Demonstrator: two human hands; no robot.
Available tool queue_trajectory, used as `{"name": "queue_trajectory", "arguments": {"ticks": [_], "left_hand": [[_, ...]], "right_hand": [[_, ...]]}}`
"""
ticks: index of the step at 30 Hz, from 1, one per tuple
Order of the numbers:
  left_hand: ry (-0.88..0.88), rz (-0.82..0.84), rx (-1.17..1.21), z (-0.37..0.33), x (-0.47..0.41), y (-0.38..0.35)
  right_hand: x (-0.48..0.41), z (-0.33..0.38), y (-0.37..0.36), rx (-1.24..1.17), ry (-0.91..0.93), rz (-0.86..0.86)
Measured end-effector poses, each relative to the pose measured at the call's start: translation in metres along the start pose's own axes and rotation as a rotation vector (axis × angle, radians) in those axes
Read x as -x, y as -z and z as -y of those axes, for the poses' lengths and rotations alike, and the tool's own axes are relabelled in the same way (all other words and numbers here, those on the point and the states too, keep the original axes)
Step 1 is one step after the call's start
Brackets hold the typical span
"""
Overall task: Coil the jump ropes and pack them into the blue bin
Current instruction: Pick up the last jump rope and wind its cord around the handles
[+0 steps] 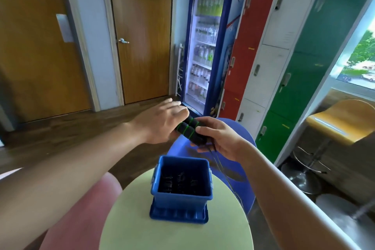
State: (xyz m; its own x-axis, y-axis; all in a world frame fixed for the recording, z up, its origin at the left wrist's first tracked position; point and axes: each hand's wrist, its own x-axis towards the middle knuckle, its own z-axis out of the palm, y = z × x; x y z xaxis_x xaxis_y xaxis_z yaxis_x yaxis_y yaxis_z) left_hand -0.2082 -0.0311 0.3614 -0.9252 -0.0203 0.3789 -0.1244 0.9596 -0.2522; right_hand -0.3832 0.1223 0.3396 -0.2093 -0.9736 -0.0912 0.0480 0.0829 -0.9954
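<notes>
Holding both black, green-ringed handles [188,128] of a jump rope side by side, my right hand [221,140] has its thumb on top and its fingers curled underneath them. The thin dark cord [223,170] hangs from that grip, trailing down toward five o'clock, past the right side of the blue bin [182,199] and along my forearm. My left hand [162,122] lies at the handles' other end, at nine o'clock from my right hand, with its fingers straight and loosely spread, pointing away from me. Its palm side meets the tips of the handles, though I cannot tell whether the thumb wraps under them.

The blue bin stands directly below my hands, at six o'clock from them, sitting upright on its own blue lid [178,214] on the round pale green counter [172,233]. Inside it lie dark coiled ropes [178,180], bunched along the bottom.

Just beyond the counter, at twelve o'clock from the bin, is a blue chair [176,149]. A pink seat [85,209] touches the counter's edge at nine o'clock. Farther off, a lit drinks fridge [205,46] stands at twelve o'clock, with red, white and green lockers [249,36] to its right at one to two o'clock. A yellow stool [341,124] sits at three o'clock, and wooden doors [142,36] fill the wall at ten to eleven o'clock.
</notes>
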Motion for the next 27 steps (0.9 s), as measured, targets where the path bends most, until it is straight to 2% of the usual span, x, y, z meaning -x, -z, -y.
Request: {"name": "queue_trajectory", "arguments": {"ticks": [5, 9, 16, 22, 27], "left_hand": [[0.022, 0.042, 0.052, 0.012, 0.013, 0.010], [0.052, 0.165, 0.061, 0.016, 0.017, 0.023], [0.114, 0.275, 0.094, 0.020, 0.014, 0.029], [0.143, 0.256, 0.218, 0.028, 0.008, 0.029], [0.274, 0.212, 0.404, 0.028, 0.006, 0.019]], "right_hand": [[-0.003, 0.005, -0.021, 0.171, 0.033, 0.042], [-0.007, 0.010, -0.030, 0.281, 0.032, 0.043], [-0.008, 0.022, -0.038, 0.361, 0.051, 0.014], [-0.005, 0.023, -0.030, 0.299, 0.110, 0.020], [-0.001, 0.028, -0.013, 0.316, 0.128, 0.047]]}}
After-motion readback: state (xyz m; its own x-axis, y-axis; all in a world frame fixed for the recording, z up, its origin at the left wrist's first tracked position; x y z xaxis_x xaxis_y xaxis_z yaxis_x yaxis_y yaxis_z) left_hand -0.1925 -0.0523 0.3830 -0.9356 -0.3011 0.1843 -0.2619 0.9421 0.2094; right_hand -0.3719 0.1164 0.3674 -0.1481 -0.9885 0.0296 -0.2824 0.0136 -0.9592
